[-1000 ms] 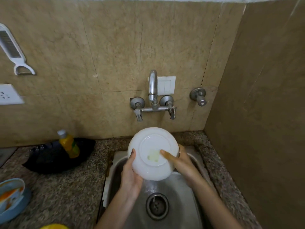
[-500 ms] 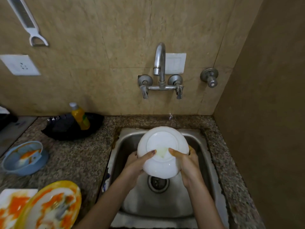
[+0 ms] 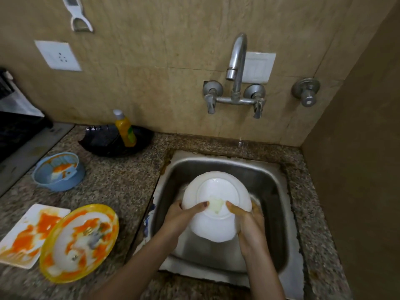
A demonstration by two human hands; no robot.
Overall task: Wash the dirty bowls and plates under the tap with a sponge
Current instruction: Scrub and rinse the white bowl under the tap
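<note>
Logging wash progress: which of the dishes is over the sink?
The white bowl, turned underside up; the blue bowl, yellow plate and white rectangular plate sit orange-stained on the counter.

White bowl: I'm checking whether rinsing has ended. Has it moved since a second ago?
Yes. The white bowl has dropped away from the tap, from just under its handles down into the sink.

one head-worn view, looking steeply down, close over the sink (image 3: 216, 163), facing the tiled wall (image 3: 151, 61)
</note>
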